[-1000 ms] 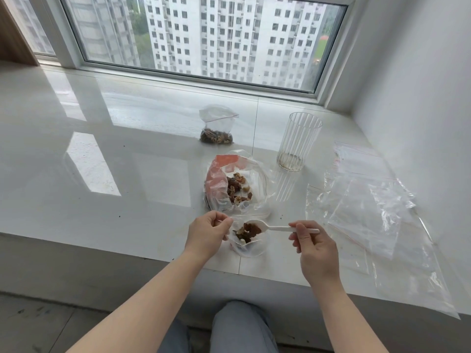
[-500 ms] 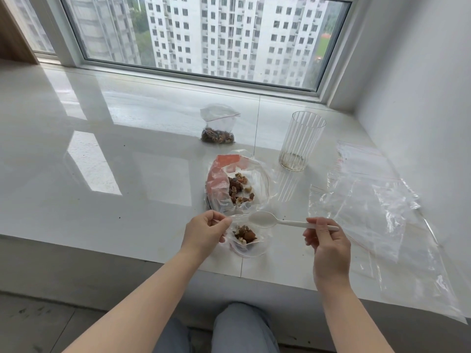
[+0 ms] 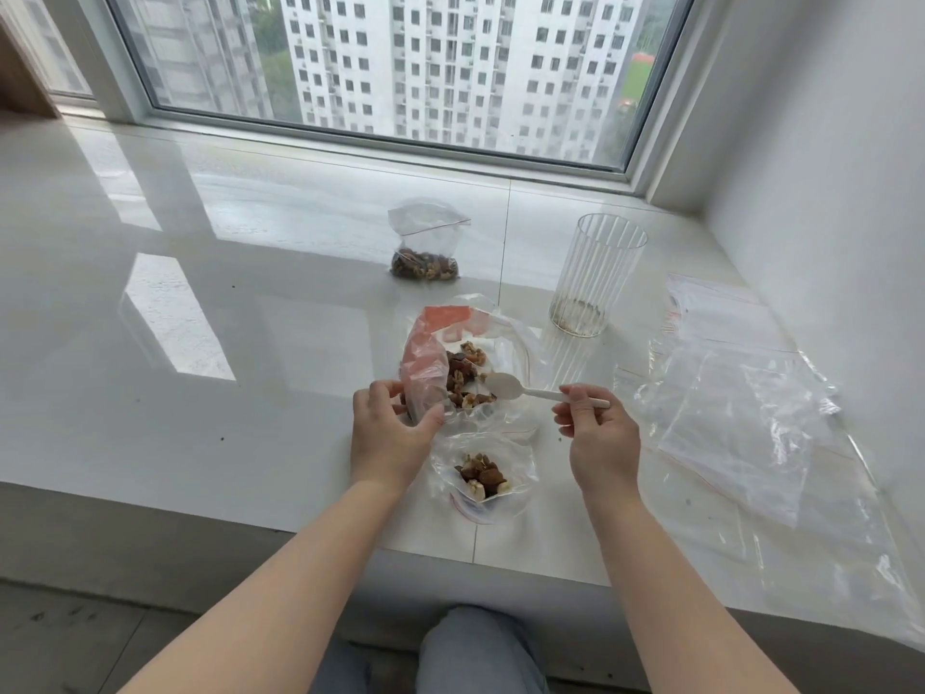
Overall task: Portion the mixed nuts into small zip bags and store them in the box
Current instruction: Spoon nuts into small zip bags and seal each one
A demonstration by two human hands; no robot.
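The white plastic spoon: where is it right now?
In the head view, the white plastic spoon is held by the right hand, its bowl over the big nut bag, with the striped glass beyond it.

Bright window (image 3: pixel 400 67) daylight glares off the sill (image 3: pixel 175 318); edges bend.

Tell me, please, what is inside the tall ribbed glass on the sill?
The tall ribbed glass is almost empty: only a thin layer of brownish crumbs lies at its bottom. No whole nuts show inside. The ribs blur the view, so what the crumbs are cannot be told.
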